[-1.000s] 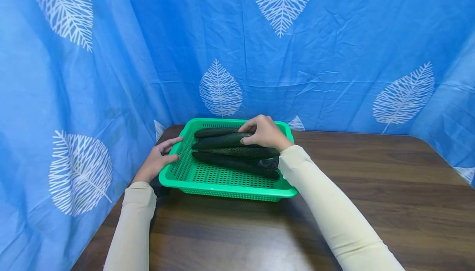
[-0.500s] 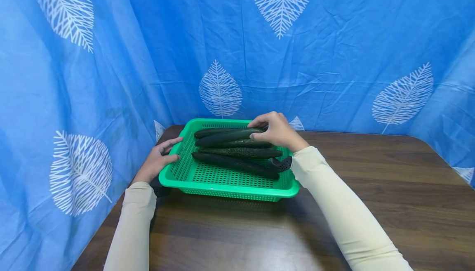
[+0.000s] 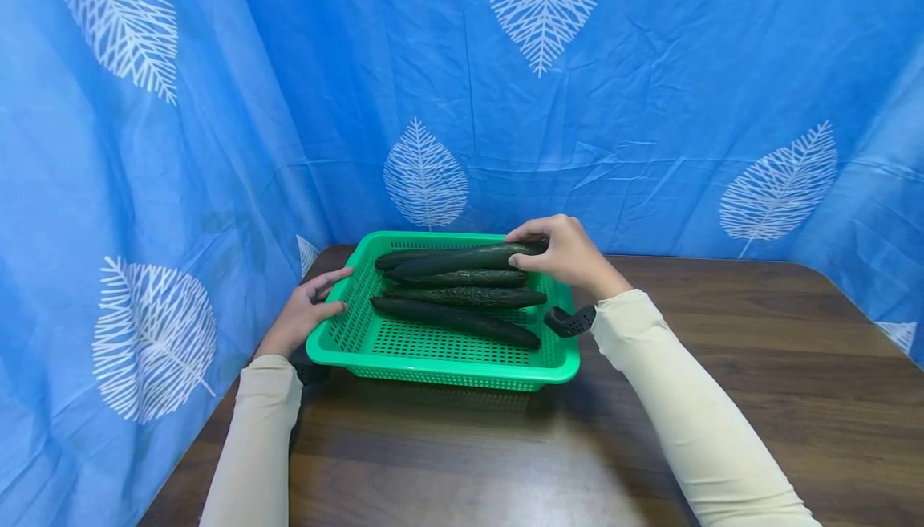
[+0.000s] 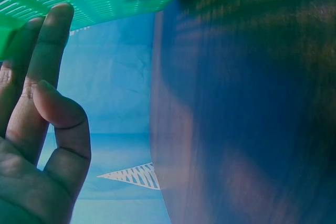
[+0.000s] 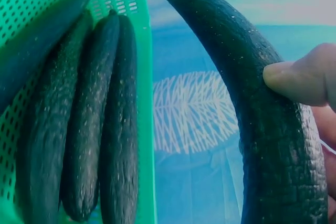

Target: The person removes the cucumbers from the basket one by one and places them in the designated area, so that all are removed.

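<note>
My right hand pinches the near end of a dark green cucumber between thumb and fingers, above the far side of a green plastic basket. In the right wrist view, this curved cucumber appears outside the basket's rim, with the thumb pressed on its side. Several more cucumbers lie side by side in the basket, the front one slanting. My left hand touches the basket's left side; in the left wrist view its fingers reach straight to the slotted wall and hold nothing.
The basket stands on a brown wooden table, towards the back left. Blue curtain with white leaf prints hangs behind and along the left. A black perforated wrist device overlaps the basket's right rim.
My right hand has moved right, drawing its cucumber rightward and raising the held end, so more of the cucumbers beneath shows. The left hand stays at the basket's side.
</note>
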Demonstrator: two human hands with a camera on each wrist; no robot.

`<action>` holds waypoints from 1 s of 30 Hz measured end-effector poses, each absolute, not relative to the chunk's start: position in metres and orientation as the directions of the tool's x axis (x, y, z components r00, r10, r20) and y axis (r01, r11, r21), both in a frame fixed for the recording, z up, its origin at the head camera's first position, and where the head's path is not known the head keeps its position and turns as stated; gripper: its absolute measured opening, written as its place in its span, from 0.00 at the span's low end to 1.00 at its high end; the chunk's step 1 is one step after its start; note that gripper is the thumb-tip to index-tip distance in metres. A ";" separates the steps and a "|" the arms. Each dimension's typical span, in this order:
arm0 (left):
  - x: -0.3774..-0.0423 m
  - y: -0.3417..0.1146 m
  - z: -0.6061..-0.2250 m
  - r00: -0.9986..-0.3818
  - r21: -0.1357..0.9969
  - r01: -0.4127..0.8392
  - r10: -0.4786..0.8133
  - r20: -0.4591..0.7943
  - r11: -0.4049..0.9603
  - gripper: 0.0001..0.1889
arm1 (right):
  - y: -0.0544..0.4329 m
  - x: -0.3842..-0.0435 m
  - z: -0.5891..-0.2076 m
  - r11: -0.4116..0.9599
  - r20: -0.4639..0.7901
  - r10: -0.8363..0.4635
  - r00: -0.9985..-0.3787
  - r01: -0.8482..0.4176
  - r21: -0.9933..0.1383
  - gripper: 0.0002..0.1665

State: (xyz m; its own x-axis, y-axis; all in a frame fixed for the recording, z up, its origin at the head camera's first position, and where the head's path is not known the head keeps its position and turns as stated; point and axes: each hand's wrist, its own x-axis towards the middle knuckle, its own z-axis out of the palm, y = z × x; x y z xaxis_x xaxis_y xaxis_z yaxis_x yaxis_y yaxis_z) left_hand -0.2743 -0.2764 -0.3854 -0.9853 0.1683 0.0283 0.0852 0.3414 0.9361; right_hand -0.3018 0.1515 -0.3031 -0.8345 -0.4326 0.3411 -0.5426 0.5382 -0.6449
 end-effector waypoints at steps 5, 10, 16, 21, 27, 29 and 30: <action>-0.275 -0.276 -0.386 -0.985 0.937 0.081 0.171 0.023 0.339 0.36 | 0.165 -0.298 -0.304 0.520 0.369 -0.413 -0.833 -0.548 -0.655 0.17; -0.275 -0.275 -0.386 -0.985 0.940 0.074 0.173 0.016 0.334 0.36 | 0.180 -0.296 -0.305 0.512 0.387 -0.383 -0.839 -0.541 -0.667 0.16; -0.275 -0.273 -0.385 -0.986 0.935 0.071 0.167 0.013 0.347 0.36 | 0.199 -0.294 -0.306 0.508 0.383 -0.374 -0.845 -0.532 -0.677 0.16; -0.275 -0.274 -0.385 -0.985 0.928 0.082 0.170 0.020 0.363 0.36 | 0.212 -0.293 -0.311 0.500 0.384 -0.362 -0.849 -0.525 -0.688 0.17; -0.273 -0.275 -0.385 -0.986 0.928 0.080 0.164 0.020 0.365 0.37 | 0.225 -0.296 -0.319 0.490 0.390 -0.343 -0.854 -0.517 -0.702 0.18; -0.272 -0.275 -0.385 -0.987 0.929 0.075 0.161 0.017 0.362 0.37 | 0.230 -0.296 -0.322 0.481 0.402 -0.344 -0.849 -0.527 -0.701 0.18; -0.272 -0.275 -0.385 -0.987 0.929 0.074 0.161 0.016 0.361 0.37 | 0.232 -0.296 -0.322 0.475 0.407 -0.344 -0.846 -0.530 -0.702 0.18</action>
State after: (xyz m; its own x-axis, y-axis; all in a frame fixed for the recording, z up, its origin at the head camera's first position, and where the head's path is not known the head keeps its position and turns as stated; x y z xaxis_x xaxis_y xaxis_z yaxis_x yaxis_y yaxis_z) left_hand -0.2719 -0.2747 -0.3848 -0.9868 0.1613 0.0157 0.0738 0.3614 0.9295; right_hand -0.2960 0.2317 -0.3225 -0.8465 -0.3437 0.4067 -0.5303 0.4747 -0.7025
